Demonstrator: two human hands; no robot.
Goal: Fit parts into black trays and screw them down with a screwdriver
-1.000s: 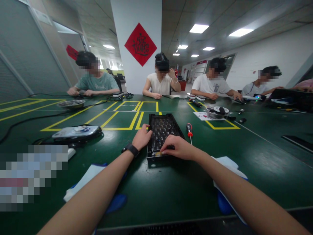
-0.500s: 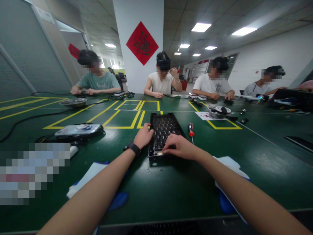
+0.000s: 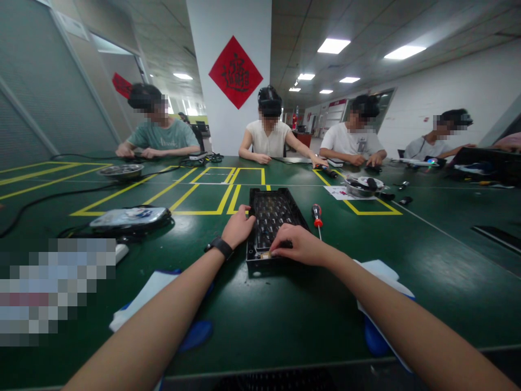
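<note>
A black rectangular plastic case (image 3: 264, 266) lies on the green table, its open side up and rows of small shiny fittings inside. My left hand (image 3: 239, 228) grips its left edge, thumb and fingers around the wall. At the near end, my right hand (image 3: 299, 243) has thumb and index finger pinched together by a small pale part (image 3: 265, 255) set in the case's corner. Whatever sits between those fingertips is too small to make out. Just right of the case rests a screwdriver (image 3: 317, 216) with a red and black handle.
White and blue cloths (image 3: 142, 293) lie beneath both forearms. A phone-like device (image 3: 130, 217) with cables is at left. Metal bowls (image 3: 122, 171) stand farther back, one on each side. Several people sit across the table, one reaching to a dark tool (image 3: 326, 170). Yellow tape (image 3: 187, 196) marks the tabletop.
My hands and the case stay nearly still, with the right fingers shifting only slightly. The person opposite has lowered a raised hand and stretched it to the dark tool on the table.
</note>
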